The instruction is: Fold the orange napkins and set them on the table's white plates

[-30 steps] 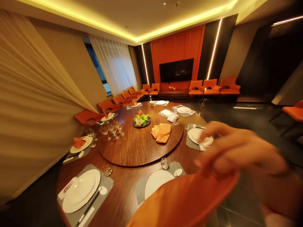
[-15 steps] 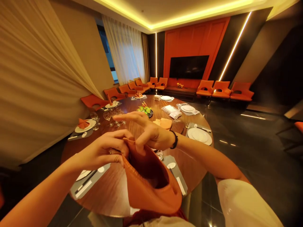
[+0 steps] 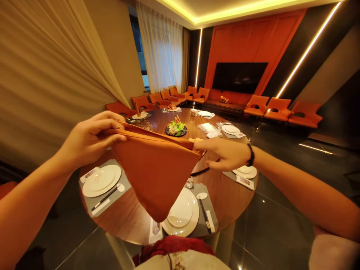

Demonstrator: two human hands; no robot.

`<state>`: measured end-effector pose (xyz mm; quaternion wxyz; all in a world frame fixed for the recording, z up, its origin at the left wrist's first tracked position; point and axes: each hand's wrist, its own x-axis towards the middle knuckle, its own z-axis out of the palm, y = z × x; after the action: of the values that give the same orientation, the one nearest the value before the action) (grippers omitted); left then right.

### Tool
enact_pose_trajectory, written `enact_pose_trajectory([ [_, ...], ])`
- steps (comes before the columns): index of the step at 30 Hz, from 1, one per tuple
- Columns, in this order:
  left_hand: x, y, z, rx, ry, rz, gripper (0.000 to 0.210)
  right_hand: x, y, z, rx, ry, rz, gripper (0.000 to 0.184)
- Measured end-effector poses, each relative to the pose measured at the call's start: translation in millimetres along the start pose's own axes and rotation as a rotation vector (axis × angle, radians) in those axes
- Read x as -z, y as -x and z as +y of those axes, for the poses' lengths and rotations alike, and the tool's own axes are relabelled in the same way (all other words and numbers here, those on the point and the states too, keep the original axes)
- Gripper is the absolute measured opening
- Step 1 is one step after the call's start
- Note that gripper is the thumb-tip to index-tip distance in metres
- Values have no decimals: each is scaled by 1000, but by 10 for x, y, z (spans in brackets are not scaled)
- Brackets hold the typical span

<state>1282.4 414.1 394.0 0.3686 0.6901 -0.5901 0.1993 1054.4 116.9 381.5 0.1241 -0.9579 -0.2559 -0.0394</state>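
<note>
An orange cloth napkin [image 3: 157, 168] hangs between my two hands, its top edge drawn out and its lower part tapering to a point. My left hand [image 3: 92, 135] pinches the gathered upper left corner between thumb and fingers. At the upper right corner, my right hand [image 3: 225, 152] grips the cloth; its fingertips are partly hidden by the fabric. Below the napkin, a stack of white plates [image 3: 182, 213] rests on a grey placemat [image 3: 209, 204], overlapped by the napkin's tip. Chopsticks [image 3: 204, 213] lie beside those plates.
The round wooden table [image 3: 135, 225] carries several other place settings, including a white plate [image 3: 101, 181] at left. Toward the middle stand a green plant centrepiece [image 3: 176, 127] and white wrapped packets [image 3: 209, 130]. Orange chairs [image 3: 255, 105] line the far walls.
My hands have moved apart, left hand leftward and right hand rightward. The napkin, earlier bunched with an open pocket, is now stretched into a hanging triangle. The plates below have come into view.
</note>
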Motion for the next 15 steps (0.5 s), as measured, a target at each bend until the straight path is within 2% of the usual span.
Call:
enact_pose_trajectory([
  [4,26,-23,115,38,30,104,27,431,-62,-72,47,-78,32,26],
  [8,69,-119,283,16,-3,179,25,700,-189,-130,17,-110,-90,11],
  [12,134,-197,353,40,-90,140,29,931,-231,-179,35,-97,-172,21],
  [15,182,-208,339,66,-32,65,32,1075,-250,-142,39,-107,-174,19],
])
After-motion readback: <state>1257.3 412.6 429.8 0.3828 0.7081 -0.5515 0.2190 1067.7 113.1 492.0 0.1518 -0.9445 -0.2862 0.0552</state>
